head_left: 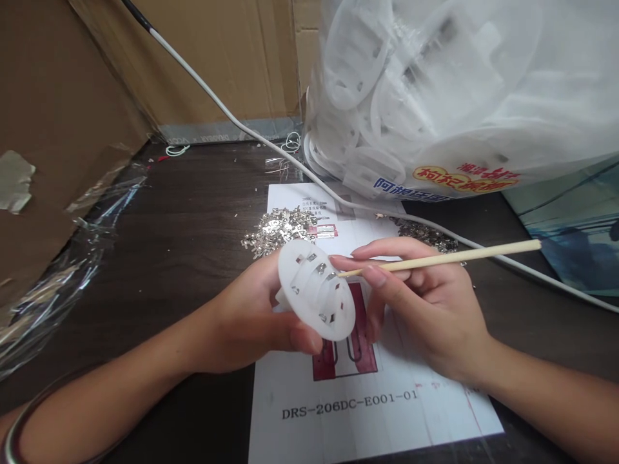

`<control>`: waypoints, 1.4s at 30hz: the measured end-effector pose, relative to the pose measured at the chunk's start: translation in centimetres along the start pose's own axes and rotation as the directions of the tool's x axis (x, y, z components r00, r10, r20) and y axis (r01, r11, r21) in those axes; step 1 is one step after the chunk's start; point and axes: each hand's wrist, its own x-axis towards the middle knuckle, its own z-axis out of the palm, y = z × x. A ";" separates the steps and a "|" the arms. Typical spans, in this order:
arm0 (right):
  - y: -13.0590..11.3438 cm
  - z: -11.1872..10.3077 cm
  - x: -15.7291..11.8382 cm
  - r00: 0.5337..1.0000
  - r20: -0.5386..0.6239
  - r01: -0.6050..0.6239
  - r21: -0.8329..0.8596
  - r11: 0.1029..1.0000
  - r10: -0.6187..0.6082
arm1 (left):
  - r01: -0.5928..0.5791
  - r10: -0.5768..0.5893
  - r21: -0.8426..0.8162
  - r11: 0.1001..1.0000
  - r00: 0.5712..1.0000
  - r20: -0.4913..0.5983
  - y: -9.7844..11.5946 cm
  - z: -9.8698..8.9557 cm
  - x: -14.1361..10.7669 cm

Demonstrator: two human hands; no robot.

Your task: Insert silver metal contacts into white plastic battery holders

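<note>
My left hand (251,316) is closed around a round white plastic holder (314,296), tilted up above a printed sheet. Several small metal contacts sit in the holder's slots. Between thumb and fingers, my right hand (425,303) grips a thin wooden stick (464,256). The stick's tip reaches the holder's face near one of the metal contacts; whether it presses on that contact I cannot tell. Behind the holder lies a pile of small shiny metal contacts (278,227). A darker heap of small metal parts (425,233) is partly hidden behind my right hand.
The printed sheet (348,432) lies on the dark table (159,238). A clear plastic bag (435,142) full of white holders stands at the back right. A white cable (232,119) crosses above the table. Cardboard walls (217,58) stand behind and at left.
</note>
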 end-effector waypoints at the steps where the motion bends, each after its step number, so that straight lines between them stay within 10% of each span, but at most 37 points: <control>1: 0.0 0.0 0.0 1.000 0.008 -0.004 0.001 1.000 0.004 | 0.000 0.000 0.011 1.000 1.000 -0.002 0.0 0.0 0.0; 42: -0.2 -0.2 0.0 0.983 0.009 0.166 -0.463 0.871 -0.183 | -0.007 0.023 0.140 0.990 0.993 -0.117 -0.9 -0.8 -0.6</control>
